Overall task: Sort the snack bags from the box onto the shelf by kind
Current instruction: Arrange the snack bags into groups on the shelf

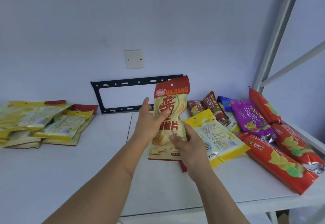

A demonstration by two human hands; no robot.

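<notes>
- Head view: the left hand (149,123) grips the red-topped bag (169,118) at its waist, thumb on the front, holding it upright above the shelf (88,171).
- The right hand (190,146) holds the same bag's lower right edge, thumb on the front; it also overlaps the yellow bag (218,135) just beside, though whether it grips that one I cannot tell.
- A pile (40,123) of yellow bags lies far left; long red packs (281,164) and a purple pack (251,118) lie right.
</notes>
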